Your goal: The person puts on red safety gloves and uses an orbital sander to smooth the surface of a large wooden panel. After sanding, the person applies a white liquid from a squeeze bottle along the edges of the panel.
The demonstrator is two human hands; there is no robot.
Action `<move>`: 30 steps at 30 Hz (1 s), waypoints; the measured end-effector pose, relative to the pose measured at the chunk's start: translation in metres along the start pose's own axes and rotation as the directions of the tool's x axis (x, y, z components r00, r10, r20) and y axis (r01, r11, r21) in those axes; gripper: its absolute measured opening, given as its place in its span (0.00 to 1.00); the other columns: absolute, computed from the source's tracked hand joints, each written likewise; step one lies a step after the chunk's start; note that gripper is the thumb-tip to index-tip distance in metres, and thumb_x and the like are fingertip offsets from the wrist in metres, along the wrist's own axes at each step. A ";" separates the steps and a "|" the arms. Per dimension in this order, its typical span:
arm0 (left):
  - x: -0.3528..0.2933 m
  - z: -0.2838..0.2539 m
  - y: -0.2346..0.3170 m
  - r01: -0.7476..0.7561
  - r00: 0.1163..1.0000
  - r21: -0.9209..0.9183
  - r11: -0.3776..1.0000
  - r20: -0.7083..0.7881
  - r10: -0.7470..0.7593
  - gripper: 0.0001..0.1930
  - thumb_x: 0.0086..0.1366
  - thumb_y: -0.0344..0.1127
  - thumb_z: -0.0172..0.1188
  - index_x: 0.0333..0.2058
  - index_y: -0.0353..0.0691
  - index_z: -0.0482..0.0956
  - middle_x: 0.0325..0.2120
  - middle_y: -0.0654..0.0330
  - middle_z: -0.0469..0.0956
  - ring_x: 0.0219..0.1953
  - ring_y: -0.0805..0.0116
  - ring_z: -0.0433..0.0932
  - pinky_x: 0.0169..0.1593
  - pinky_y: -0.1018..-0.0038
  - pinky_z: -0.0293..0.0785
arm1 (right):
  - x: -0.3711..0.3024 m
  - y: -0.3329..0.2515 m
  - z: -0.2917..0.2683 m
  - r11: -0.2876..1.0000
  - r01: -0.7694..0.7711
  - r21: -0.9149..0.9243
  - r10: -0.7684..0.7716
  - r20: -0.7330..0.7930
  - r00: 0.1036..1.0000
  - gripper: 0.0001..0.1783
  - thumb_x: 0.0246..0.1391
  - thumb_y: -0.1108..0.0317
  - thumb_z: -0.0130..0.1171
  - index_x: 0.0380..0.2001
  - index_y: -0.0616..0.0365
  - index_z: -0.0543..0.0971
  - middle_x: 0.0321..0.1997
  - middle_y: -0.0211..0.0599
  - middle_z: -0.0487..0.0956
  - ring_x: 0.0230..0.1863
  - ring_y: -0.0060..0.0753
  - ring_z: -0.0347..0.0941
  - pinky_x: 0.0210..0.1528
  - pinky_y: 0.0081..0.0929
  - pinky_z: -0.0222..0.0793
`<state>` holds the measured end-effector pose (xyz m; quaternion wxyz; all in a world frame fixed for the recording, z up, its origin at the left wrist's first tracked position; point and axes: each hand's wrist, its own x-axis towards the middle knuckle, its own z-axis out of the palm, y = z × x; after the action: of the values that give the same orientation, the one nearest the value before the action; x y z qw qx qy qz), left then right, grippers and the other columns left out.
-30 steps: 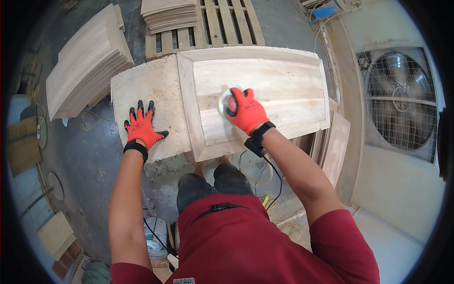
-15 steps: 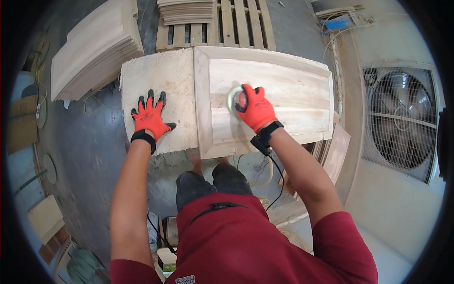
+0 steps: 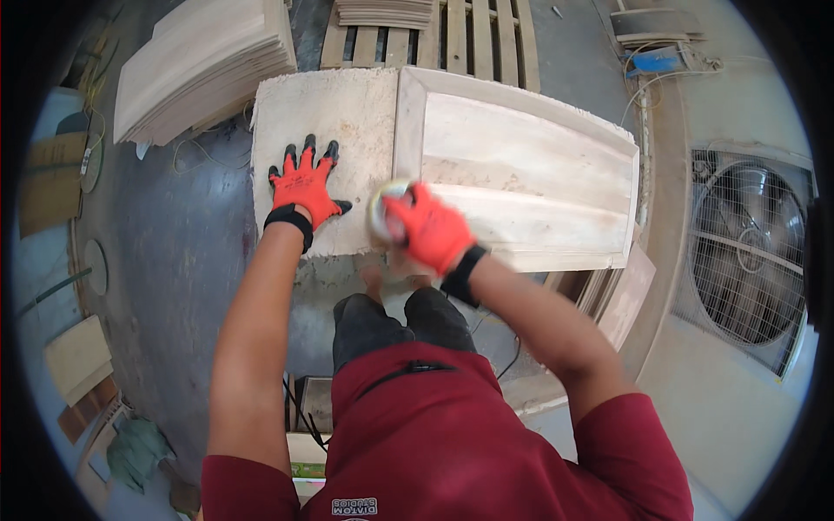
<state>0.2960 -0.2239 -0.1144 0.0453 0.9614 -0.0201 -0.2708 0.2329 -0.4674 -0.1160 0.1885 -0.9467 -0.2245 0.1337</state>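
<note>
One round tool (image 3: 379, 215) at the edge of a wooden panel (image 3: 530, 156)

The left hand (image 3: 304, 187) wears a bright orange glove with black tips. It lies flat on a rough board (image 3: 347, 104), fingers spread wide, and holds nothing. The right hand (image 3: 432, 233) wears an orange glove too. Its fingers wrap around the round tool. That hand and the tool look blurry, so I cannot tell if the tool touches the wood. The tool is at the left edge of the panel, near the corner closest to the person. The panel has a raised frame and lies on the right part of the rough board. A tall stack of thin boards (image 3: 204, 74) stands to the far left. Past the rough board is a slatted pallet (image 3: 456, 39). A big fan (image 3: 747, 252) sits behind wire on the right.
</note>
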 end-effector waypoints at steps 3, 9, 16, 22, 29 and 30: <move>-0.002 -0.002 0.001 0.012 1.000 0.018 1.000 0.005 -0.013 0.56 0.49 0.61 0.75 0.74 0.63 0.56 0.78 0.59 0.43 0.77 0.42 0.45 0.72 0.35 0.49 | 0.050 0.015 -0.044 0.992 -0.125 0.023 0.127 -0.087 0.988 0.30 0.53 0.64 0.63 0.60 0.39 0.71 0.56 0.54 0.70 0.44 0.59 0.79 0.42 0.49 0.78; 0.002 0.003 -0.001 0.021 1.000 0.037 0.999 0.011 -0.021 0.58 0.49 0.63 0.75 0.75 0.67 0.52 0.78 0.59 0.42 0.78 0.43 0.45 0.73 0.35 0.49 | -0.030 -0.018 0.000 0.994 0.096 0.052 -0.101 0.108 0.989 0.30 0.52 0.63 0.63 0.60 0.36 0.73 0.54 0.52 0.71 0.40 0.57 0.79 0.40 0.51 0.79; 0.004 0.004 -0.001 0.018 1.000 0.043 0.999 0.014 -0.019 0.57 0.49 0.63 0.75 0.75 0.68 0.52 0.79 0.59 0.42 0.78 0.43 0.44 0.72 0.35 0.48 | -0.010 -0.001 -0.017 0.999 0.019 0.045 -0.021 0.034 0.999 0.29 0.52 0.62 0.63 0.59 0.36 0.73 0.53 0.51 0.71 0.41 0.54 0.80 0.41 0.48 0.78; 0.003 0.002 0.000 0.016 1.000 0.020 1.000 -0.008 -0.016 0.57 0.48 0.61 0.76 0.75 0.66 0.54 0.78 0.58 0.42 0.78 0.43 0.45 0.72 0.34 0.48 | -0.022 0.017 -0.019 0.999 -0.006 0.032 0.006 0.011 1.000 0.32 0.49 0.63 0.66 0.59 0.37 0.73 0.54 0.52 0.71 0.42 0.54 0.80 0.40 0.47 0.79; 0.003 0.000 0.001 0.017 1.000 -0.018 1.000 -0.002 -0.017 0.56 0.47 0.58 0.78 0.74 0.61 0.58 0.78 0.58 0.42 0.77 0.41 0.46 0.73 0.35 0.47 | -0.030 0.000 -0.011 0.991 0.126 0.043 -0.129 0.082 0.988 0.31 0.51 0.62 0.64 0.61 0.35 0.73 0.52 0.48 0.72 0.42 0.51 0.79 0.38 0.45 0.79; 0.002 0.001 0.000 0.018 1.000 -0.025 1.000 -0.006 -0.018 0.56 0.47 0.58 0.78 0.74 0.61 0.58 0.78 0.58 0.42 0.77 0.41 0.46 0.73 0.35 0.47 | -0.010 0.008 -0.015 0.993 0.099 0.058 -0.100 0.014 0.995 0.30 0.52 0.62 0.64 0.60 0.36 0.73 0.52 0.47 0.72 0.42 0.50 0.79 0.38 0.45 0.79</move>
<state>0.2970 -0.2241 -0.1160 0.0547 0.9617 -0.0079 -0.2685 0.2322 -0.4836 -0.1045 0.2201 -0.9274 -0.2690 0.1384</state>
